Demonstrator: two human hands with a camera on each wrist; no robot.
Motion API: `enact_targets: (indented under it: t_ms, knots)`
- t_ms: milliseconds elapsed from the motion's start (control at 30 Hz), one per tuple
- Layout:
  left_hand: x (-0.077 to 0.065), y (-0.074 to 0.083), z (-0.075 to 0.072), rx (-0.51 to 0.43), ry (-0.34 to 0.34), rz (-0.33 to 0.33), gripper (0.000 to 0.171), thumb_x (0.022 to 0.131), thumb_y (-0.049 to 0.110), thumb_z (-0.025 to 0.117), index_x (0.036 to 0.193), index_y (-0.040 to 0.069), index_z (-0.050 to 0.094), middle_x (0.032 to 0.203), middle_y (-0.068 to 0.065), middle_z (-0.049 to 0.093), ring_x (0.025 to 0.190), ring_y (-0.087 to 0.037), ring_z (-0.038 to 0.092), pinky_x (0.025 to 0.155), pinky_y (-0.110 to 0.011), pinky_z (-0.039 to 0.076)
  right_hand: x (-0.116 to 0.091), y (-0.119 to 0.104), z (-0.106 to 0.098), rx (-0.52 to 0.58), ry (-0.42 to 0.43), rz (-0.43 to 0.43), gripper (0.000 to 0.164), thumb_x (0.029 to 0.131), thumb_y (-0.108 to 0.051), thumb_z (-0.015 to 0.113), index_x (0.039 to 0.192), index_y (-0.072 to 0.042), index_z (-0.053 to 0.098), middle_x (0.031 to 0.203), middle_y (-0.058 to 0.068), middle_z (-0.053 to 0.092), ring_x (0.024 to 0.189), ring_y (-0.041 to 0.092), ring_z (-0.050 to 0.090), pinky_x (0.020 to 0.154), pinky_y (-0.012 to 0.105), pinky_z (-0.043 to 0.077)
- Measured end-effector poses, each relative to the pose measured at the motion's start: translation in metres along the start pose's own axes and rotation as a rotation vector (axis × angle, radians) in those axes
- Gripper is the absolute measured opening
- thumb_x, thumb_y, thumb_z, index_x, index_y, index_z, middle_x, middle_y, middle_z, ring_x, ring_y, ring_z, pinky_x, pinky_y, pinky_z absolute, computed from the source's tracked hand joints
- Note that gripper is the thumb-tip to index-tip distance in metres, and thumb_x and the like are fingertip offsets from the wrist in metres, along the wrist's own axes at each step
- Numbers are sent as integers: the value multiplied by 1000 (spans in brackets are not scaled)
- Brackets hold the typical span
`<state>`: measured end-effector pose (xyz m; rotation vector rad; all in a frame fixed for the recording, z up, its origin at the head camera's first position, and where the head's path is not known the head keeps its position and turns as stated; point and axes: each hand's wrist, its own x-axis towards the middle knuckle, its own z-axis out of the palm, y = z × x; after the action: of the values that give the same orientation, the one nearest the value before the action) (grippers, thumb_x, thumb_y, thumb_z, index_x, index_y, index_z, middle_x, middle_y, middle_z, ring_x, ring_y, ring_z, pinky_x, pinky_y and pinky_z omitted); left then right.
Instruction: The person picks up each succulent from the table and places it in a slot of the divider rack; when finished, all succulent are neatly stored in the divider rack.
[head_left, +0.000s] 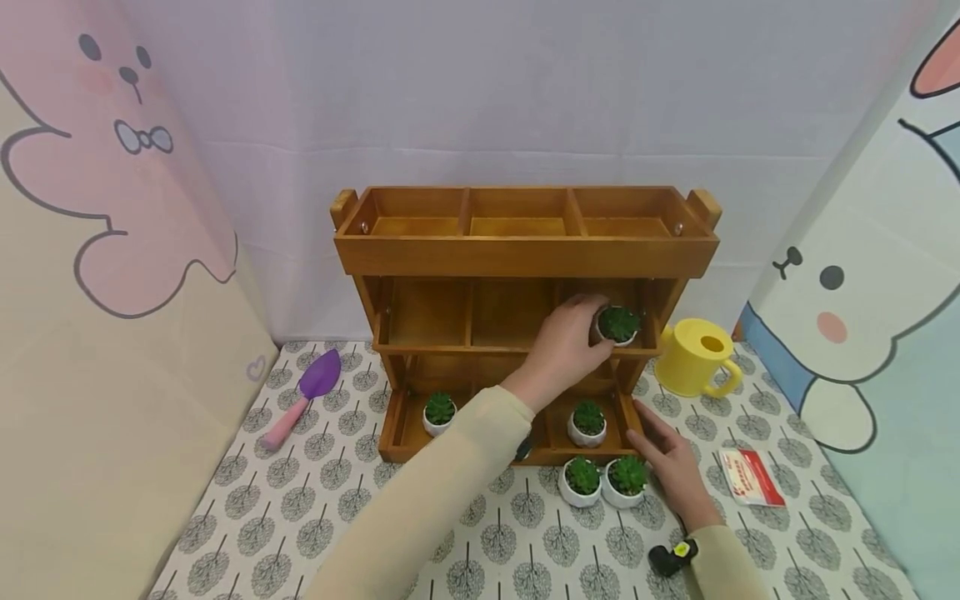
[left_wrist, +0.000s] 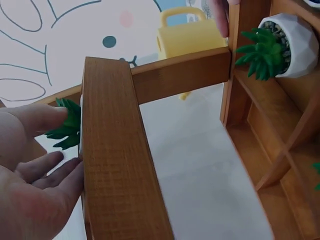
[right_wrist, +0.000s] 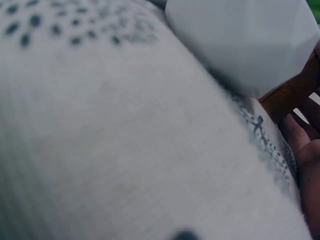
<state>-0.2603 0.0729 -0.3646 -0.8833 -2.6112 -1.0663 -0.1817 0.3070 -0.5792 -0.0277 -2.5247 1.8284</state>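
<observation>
In the head view my left hand [head_left: 566,342] grips a small white pot with a green succulent [head_left: 618,323] at the right compartment of the middle tier of a wooden plant rack [head_left: 525,257]. In the left wrist view a wooden board hides most of that pot, and the succulent's leaves [left_wrist: 70,127] show between thumb and fingers of the left hand [left_wrist: 40,170]. My right hand [head_left: 671,471] rests against the right side of the rack's bottom tier. In the right wrist view, its fingers touch the wood at the right edge.
Potted succulents stand in the bottom tier's left [head_left: 438,410] and right [head_left: 587,423] compartments. Two more pots [head_left: 579,483] [head_left: 624,482] stand before the rack. A yellow watering can [head_left: 693,358] and red-white packet [head_left: 752,477] lie right, a purple trowel [head_left: 303,398] left. My left sleeve covers the bottom middle.
</observation>
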Motion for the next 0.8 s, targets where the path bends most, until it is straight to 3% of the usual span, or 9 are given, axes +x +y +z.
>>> enact_targets:
  t_ms: [267,433,600,700,800]
  knots:
    - [-28,-7,-6,-261,81,98,42,98,7,69,139,6,60,127,-9,64,112,-19,63,95,-23,53,0,-1,1,10,4,10,65,106,-37,64,164,-25,37,167,4,35,151,31,33,101,4,33]
    - [-44,-9,-7,-319,116,142,37,99,6,69,135,5,63,128,-8,66,117,-16,62,102,-27,51,-1,-2,1,-5,18,11,65,106,-37,63,164,-24,37,167,4,36,150,30,35,100,5,34]
    - [-61,-14,-4,-335,132,140,33,99,8,69,131,7,67,126,-3,68,117,-11,62,103,-24,49,-2,-2,2,9,22,14,65,106,-36,64,164,-23,37,166,5,36,148,23,38,101,6,35]
    - [-74,-19,-2,-355,119,107,30,100,12,69,130,10,68,127,0,68,119,-11,61,104,-26,49,-2,-3,2,23,13,17,65,106,-36,64,164,-24,37,167,5,35,149,25,37,101,6,36]
    - [-88,-25,0,-385,92,57,27,101,13,69,128,13,70,124,3,69,115,-13,64,96,-27,53,-1,-4,2,15,8,14,65,106,-36,63,164,-24,36,167,5,35,151,32,34,101,6,35]
